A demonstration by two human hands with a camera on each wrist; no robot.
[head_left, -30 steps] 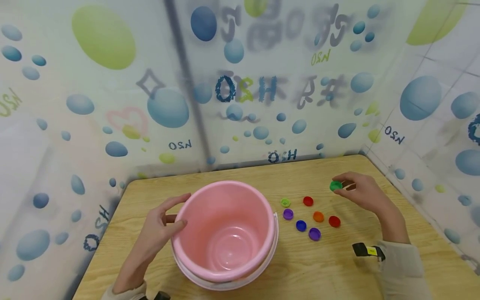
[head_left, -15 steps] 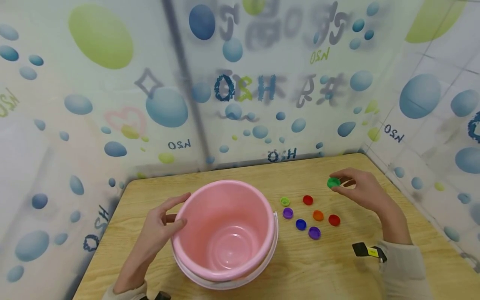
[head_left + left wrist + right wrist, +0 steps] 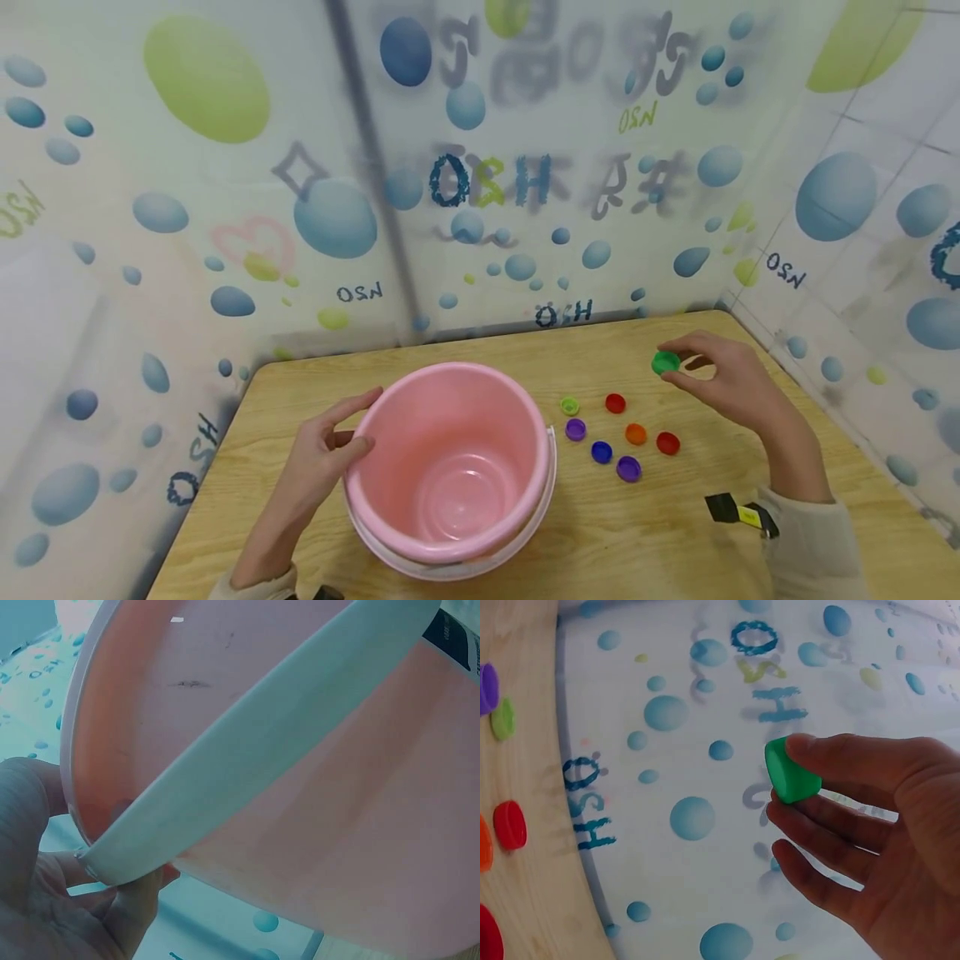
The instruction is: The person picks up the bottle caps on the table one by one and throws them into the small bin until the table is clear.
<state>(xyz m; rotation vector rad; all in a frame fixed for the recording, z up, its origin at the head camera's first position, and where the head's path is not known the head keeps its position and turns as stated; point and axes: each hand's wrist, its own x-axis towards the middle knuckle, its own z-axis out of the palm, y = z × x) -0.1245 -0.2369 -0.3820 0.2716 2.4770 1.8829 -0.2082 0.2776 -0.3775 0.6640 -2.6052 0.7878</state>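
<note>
A pink bucket (image 3: 450, 408) stands tilted toward me on the wooden table. My left hand (image 3: 311, 462) grips its left rim, thumb on the inner side; the left wrist view shows fingers beside the bucket's white handle (image 3: 247, 742). Toward the back right, my right hand (image 3: 735, 383) pinches a green plastic cap (image 3: 665, 362) between thumb and fingers, raised above the table. In the right wrist view the green cap (image 3: 799, 776) is a short round piece with its hollow side turned left. No cap shows inside the bucket.
Right of the bucket lie several loose caps, among them a lime green one (image 3: 570, 406), an orange one (image 3: 636, 433), a blue one (image 3: 602, 452) and a red one (image 3: 668, 443). A patterned curtain (image 3: 480, 250) closes off the table's back edge (image 3: 487, 337).
My right hand has shifted slightly up and to the left with the green cap. My left hand and the bucket have stayed in place.
</note>
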